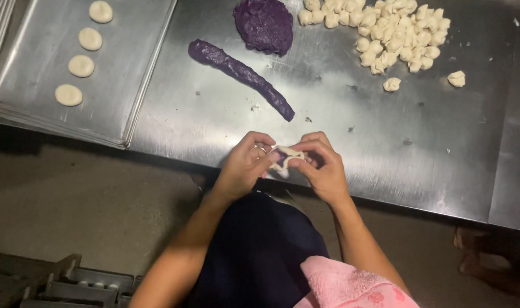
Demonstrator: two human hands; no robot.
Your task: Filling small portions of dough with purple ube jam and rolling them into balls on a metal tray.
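Observation:
My left hand (245, 162) and my right hand (322, 165) meet at the near edge of a steel table (385, 131). Together they pinch one small piece of pale dough (288, 153) with purple filling showing inside it. Beyond the hands lies a long roll of purple paste (240, 73). A larger lump of purple paste (264, 24) rests at the far edge. A heap of several small pale dough pieces (394, 34) sits at the back right.
A metal baking tray (123, 68) at the left holds several flat round dough discs (81, 65) in a line. Two stray dough bits (456, 78) lie right of the heap. A pink cloth (351, 285) lies on my lap. Metal racks (60, 282) stand at the floor, lower left.

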